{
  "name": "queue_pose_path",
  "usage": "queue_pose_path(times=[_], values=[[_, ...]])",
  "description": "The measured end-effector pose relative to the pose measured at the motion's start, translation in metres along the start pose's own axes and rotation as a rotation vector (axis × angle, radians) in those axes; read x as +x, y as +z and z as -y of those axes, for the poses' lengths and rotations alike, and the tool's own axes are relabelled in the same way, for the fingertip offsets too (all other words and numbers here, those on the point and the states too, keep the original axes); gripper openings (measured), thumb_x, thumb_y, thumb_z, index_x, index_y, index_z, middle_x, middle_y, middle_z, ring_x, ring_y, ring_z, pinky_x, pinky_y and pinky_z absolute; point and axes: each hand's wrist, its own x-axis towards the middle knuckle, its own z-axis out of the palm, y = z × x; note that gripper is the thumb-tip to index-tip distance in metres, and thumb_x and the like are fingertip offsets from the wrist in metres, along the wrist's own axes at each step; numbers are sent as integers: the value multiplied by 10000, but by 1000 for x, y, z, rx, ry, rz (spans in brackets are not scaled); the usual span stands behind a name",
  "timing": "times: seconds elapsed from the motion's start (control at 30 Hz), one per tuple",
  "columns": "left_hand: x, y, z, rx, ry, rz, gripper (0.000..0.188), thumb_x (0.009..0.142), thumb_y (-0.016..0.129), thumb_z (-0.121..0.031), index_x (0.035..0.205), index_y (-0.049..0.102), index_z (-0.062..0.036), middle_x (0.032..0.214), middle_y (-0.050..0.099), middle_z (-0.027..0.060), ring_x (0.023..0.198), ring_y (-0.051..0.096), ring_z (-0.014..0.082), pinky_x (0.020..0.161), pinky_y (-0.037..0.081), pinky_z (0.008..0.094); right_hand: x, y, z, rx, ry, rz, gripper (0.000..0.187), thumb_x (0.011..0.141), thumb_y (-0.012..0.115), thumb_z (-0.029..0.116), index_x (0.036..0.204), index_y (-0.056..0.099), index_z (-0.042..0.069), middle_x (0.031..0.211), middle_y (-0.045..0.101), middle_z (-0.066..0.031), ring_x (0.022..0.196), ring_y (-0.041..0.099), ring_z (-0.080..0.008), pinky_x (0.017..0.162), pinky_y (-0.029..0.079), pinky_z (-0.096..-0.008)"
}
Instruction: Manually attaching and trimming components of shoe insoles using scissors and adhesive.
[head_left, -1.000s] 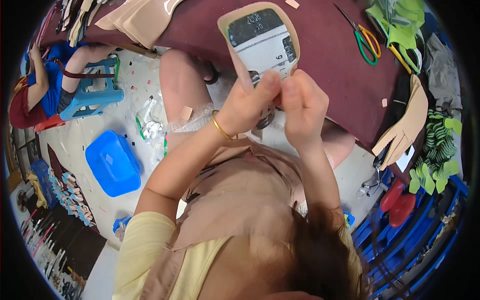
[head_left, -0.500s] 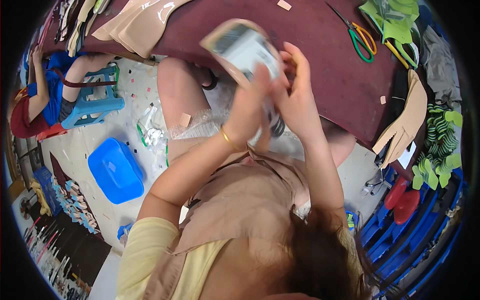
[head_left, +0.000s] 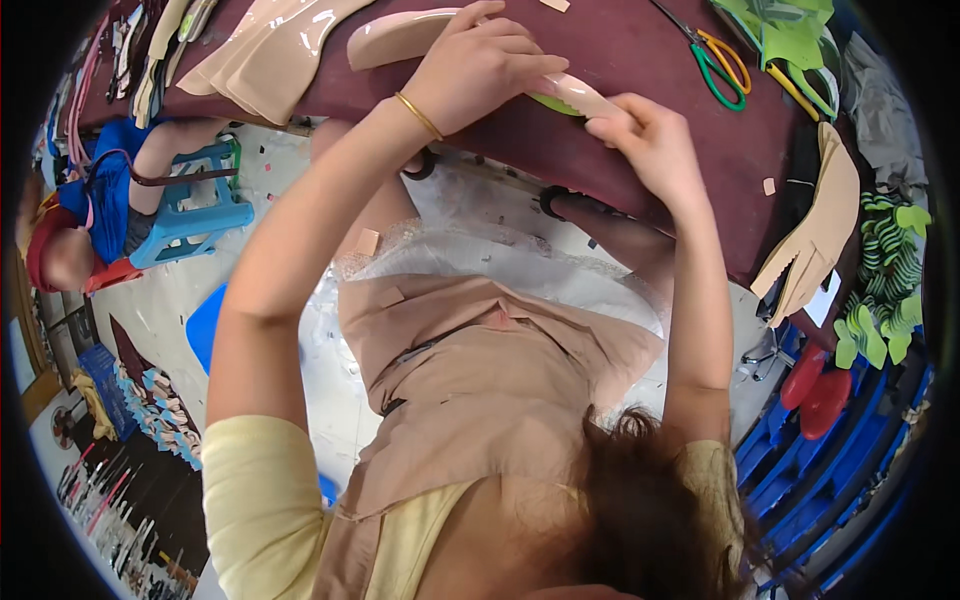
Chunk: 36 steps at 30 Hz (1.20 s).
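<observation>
While hands (head_left: 560,100) press it, beige insole piece (head_left: 400,35) lies flat, glossy.

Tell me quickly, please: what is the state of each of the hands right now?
Left hand: closed over the long beige scalloped strip, pressing it on the maroon table.
Right hand: closed, fingers pinching the strip's right end.

I wear a thin gold bangle (head_left: 418,115) on my left wrist, at about eleven o'clock in the view. My arms are bare up to short pale-yellow sleeves (head_left: 262,490), seen at seven and five o'clock. Over them sits a tan, collared apron (head_left: 480,370) at centre. My hair is dark brown.
</observation>
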Motion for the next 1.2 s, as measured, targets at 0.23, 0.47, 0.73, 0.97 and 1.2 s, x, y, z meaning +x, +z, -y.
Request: queue_pose_path(times=[0.23,0.47,0.73,0.97,1.2], values=[[-4,3,7,-4,38,46,238,729,692,-222,965,694,-196,819,658,-61,816,591,109,935,370,344,-3,-11,-16,196,344,117,358,836,637,403,765,679,54,523,510,41,527,427,-22,489,316,-208],[57,-13,4,3,-74,840,335,746,672,-404,834,661,-82,799,653,60,827,620,237,750,465,372,3,10,-5,-228,190,-101,290,792,656,374,845,687,91,625,616,-77,586,591,-227,586,463,-336],[25,-37,-4,-634,-127,645,389,793,634,-351,754,577,33,682,496,130,642,529,304,583,395,400,-32,-23,-14,917,19,-57,186,858,645,129,1019,602,47,725,593,-5,539,447,-28,476,348,-183],[-25,-51,-49,-855,-597,56,231,777,709,-215,765,653,9,661,499,17,586,472,78,504,356,247,-50,54,19,1308,-41,-105,139,871,644,159,882,578,37,710,605,-43,528,475,-73,470,358,-209],[-28,-16,-86,-1160,-1004,-460,212,821,682,-201,831,640,7,715,536,-20,632,485,40,534,392,205,-46,76,64,1207,30,-261,175,893,621,178,873,555,18,639,574,-15,529,482,-55,480,362,-194]])
